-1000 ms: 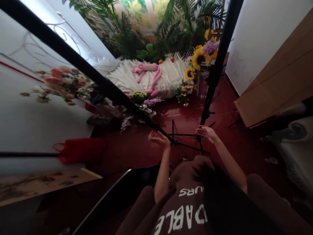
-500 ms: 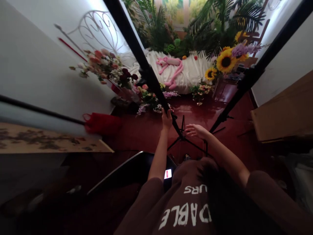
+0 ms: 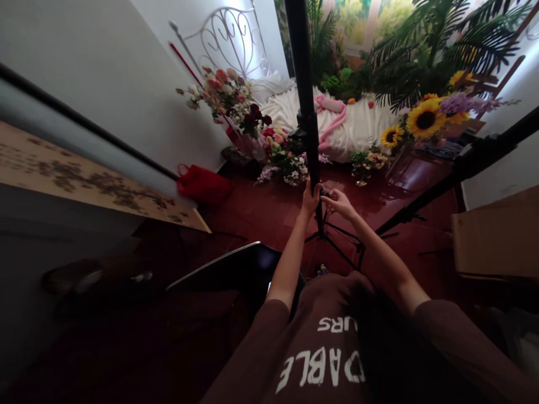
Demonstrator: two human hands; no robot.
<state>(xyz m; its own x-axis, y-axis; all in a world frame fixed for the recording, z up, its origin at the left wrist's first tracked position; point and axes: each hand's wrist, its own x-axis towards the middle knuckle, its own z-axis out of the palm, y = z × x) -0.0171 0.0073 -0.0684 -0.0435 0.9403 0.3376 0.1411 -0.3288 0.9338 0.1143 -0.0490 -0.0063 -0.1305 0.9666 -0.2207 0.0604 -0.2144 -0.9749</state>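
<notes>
At black stand (image 3: 310,134), left fingers (image 3: 309,196) wrap pole, right fingers (image 3: 336,200) pinch knob (image 3: 324,192). Loosened knob could drop upper pole

Studio-like room — black stand (image 3: 309,120), backdrop (image 3: 356,25), sunflowers (image 3: 424,119)

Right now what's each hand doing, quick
Left hand: closed around the black stand pole.
Right hand: fingers bent at the pole's small knob; whether it grips cannot be told.

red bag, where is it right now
In the head view, the red bag is on the floor, left of the left hand, near the painted panel.
</notes>
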